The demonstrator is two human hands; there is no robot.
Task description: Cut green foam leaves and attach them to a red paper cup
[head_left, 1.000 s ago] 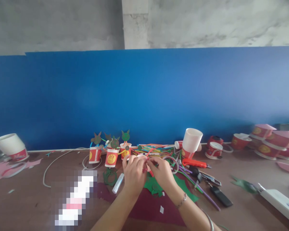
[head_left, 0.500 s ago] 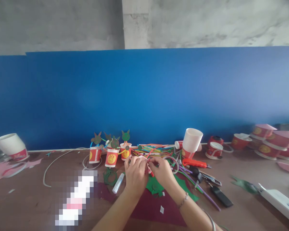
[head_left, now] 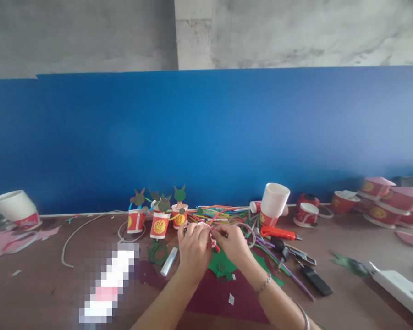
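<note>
My left hand [head_left: 194, 245] is closed around a small paper cup [head_left: 204, 225] that it mostly covers, so only parts of a white rim and red side show. Fingertips of my right hand [head_left: 233, 243] are pinched together at the cup's right side, by a thin red strip [head_left: 218, 215] that slants up from there. Whether they grip that strip or a smaller piece is hidden. Beside my left hand stand several red paper cups [head_left: 160, 226] topped with dark green eared paper heads. Green paper scraps [head_left: 222, 266] lie beneath the hands on a maroon sheet [head_left: 223, 302].
A pile of thin coloured strips [head_left: 227, 213] lies behind my hands. On the right are stacked white cups [head_left: 274, 201], an orange utility knife [head_left: 278, 233], keys with a black fob [head_left: 316, 279] and scissors [head_left: 295, 253]. A clear tube [head_left: 169, 261] lies left.
Both hands stay in nearly the same place at the cup. My right wrist and forearm have shifted very slightly to the right.
</note>
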